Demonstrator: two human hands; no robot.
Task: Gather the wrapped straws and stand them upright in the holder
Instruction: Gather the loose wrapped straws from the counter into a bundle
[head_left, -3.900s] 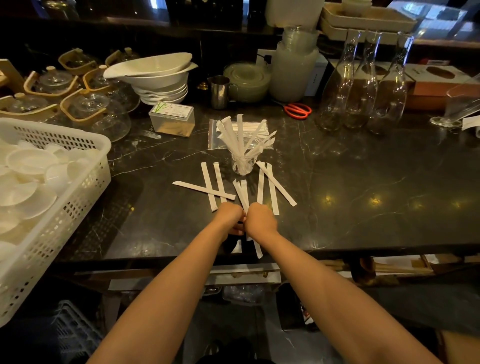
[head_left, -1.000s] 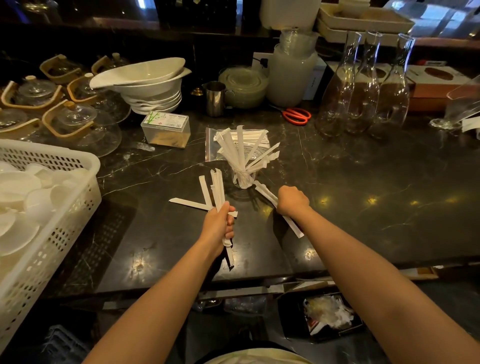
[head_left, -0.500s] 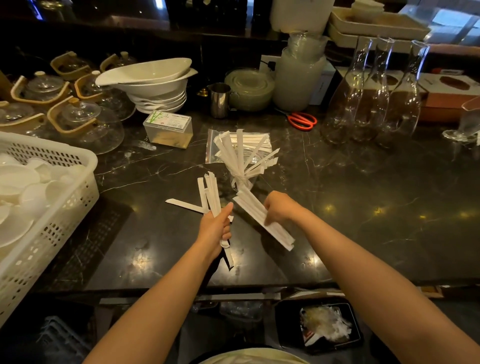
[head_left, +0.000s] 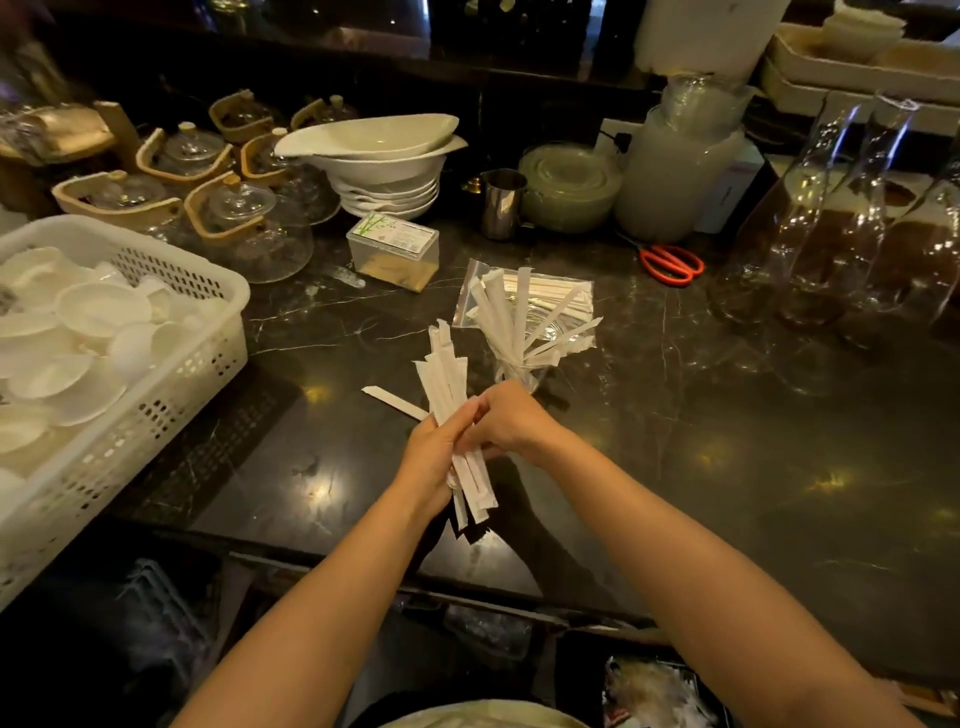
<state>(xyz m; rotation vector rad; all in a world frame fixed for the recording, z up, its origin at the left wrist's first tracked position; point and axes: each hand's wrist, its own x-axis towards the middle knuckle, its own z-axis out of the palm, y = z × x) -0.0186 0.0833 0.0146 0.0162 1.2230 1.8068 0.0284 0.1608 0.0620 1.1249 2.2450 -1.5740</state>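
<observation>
Both hands meet just in front of the small clear glass holder (head_left: 511, 371) on the dark marbled stone counter (head_left: 727, 441). The left hand (head_left: 434, 457) is closed around the lower part of a bundle of white paper-wrapped straws (head_left: 449, 384), which fans upward and slightly left above the fist while its lower ends stick out below the palm. The right hand (head_left: 506, 418) presses against the same bundle from the right, its fingers curled onto the wrappers beside the left thumb. The holder already carries a spray of white wrapped straws (head_left: 524, 317) standing and leaning outward, and a clear plastic bag of more straws (head_left: 550, 299) lies flat just behind it. One loose white wrapped straw (head_left: 395, 401) lies on the counter left of the holder, partly hidden by the left hand. Farther left of the holder sits a white perforated plastic basket (head_left: 171, 374) of white dishes; red-handled scissors (head_left: 670, 264) lie behind and right of the holder.
</observation>
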